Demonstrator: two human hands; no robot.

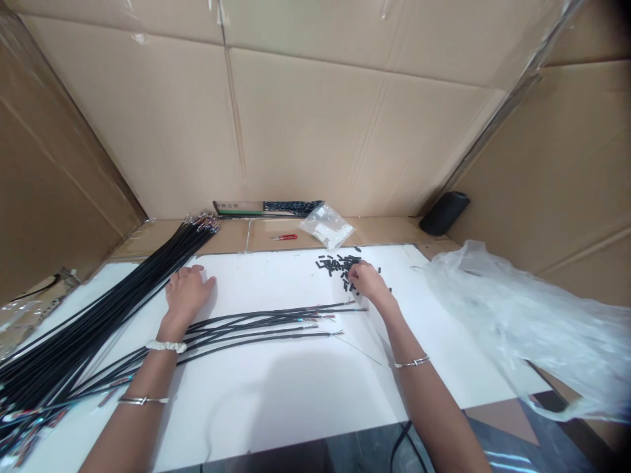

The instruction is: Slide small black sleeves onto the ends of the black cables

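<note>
My left hand (188,292) rests palm down with fingers apart, beside the thick bundle of black cables (142,276) and holding nothing that I can see. Under that wrist passes a smaller group of black cables (256,323), with stripped ends and thin coloured wires pointing right. My right hand (365,279) reaches into a scattered pile of short black tube pieces (336,265). Its thumb and fingers are pinched together at the pile's right side. Whatever lies between the fingertips is too small and hidden to make out.
Red-handled snips (284,237) and a clear plastic bag (327,226) lie along the back on cardboard (231,234). Cardboard walls (305,125) close in the white table (296,381). A black roll-shaped object (444,213) stands back right, with crumpled plastic sheeting (513,322) in front.
</note>
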